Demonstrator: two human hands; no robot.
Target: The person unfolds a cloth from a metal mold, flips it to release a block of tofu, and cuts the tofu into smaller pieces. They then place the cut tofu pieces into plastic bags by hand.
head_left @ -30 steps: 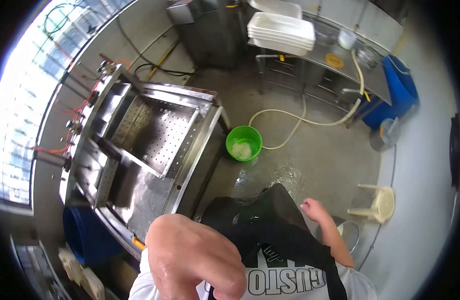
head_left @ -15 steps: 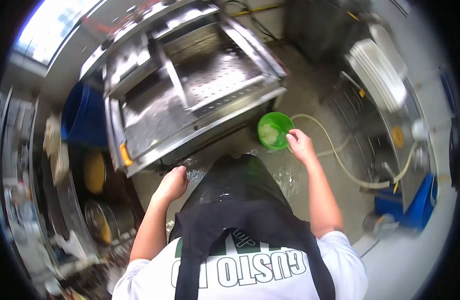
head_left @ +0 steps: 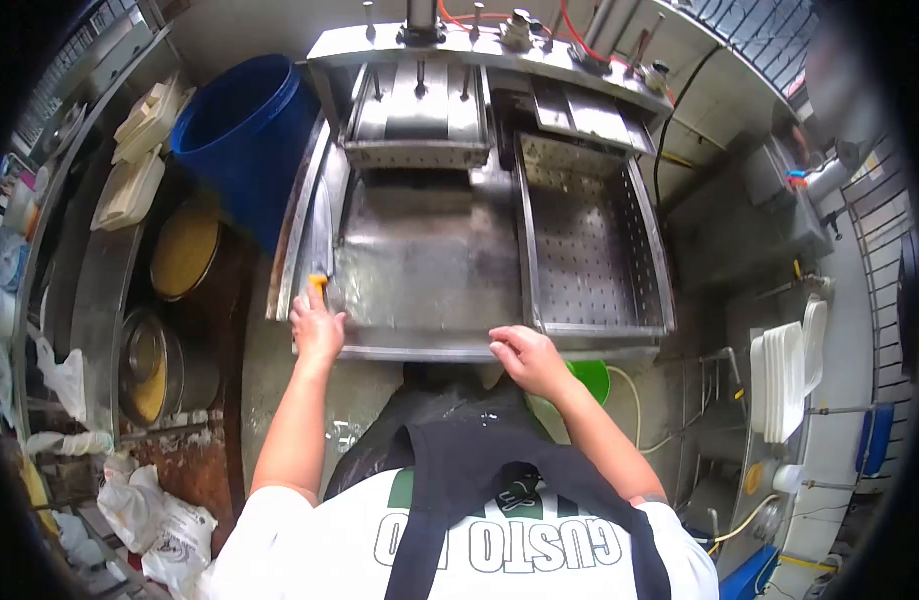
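Observation:
My left hand (head_left: pixel 318 330) is at the front left corner of a steel press table (head_left: pixel 430 270). Its fingers stretch forward to the yellow handle of a long knife (head_left: pixel 321 282), and the fingertips appear to touch it without wrapping round it. The blade points away along the table's left side. My right hand (head_left: pixel 530 360) hovers by the table's front edge, fingers loosely bent, thumb apart, nothing in it. A perforated steel box mould (head_left: pixel 590 250) stands on the table's right half. Below my right forearm, a green bucket (head_left: pixel 592 380) is partly hidden.
A press frame (head_left: pixel 460 45) with steel plates spans the table's back. At the left are a blue barrel (head_left: pixel 245 120), round steel pots (head_left: pixel 185 255) and white plastic bags (head_left: pixel 160 520). White trays (head_left: pixel 780 380) are stacked at the right, near a pale hose (head_left: pixel 637 400) on the floor.
My view has turned to face the table squarely. My left hand has come up to the knife handle. My right hand has left the bucket's rim for the table's front edge.

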